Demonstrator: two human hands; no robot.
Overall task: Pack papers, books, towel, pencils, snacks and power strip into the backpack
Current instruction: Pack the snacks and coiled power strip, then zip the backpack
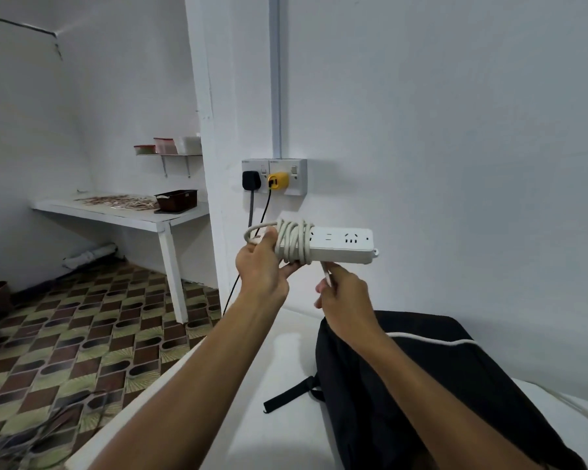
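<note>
I hold a white power strip [342,245] up in front of the wall, its white cord [294,244] wound several times around its left half. My left hand [263,266] grips the strip's left end, thumb pressed on the coils. My right hand [342,293] pinches the loose end of the cord just below the strip. The black backpack [421,385] lies on the white table [252,368] under my right forearm. Papers, books, towel, pencils and snacks are out of sight.
A wall socket [275,177] above the strip carries a black plug and a yellow plug with cables hanging down. At the left stands a white side table [123,215] with a brown tray, and a small shelf with containers above it. Patterned tile floor lies below.
</note>
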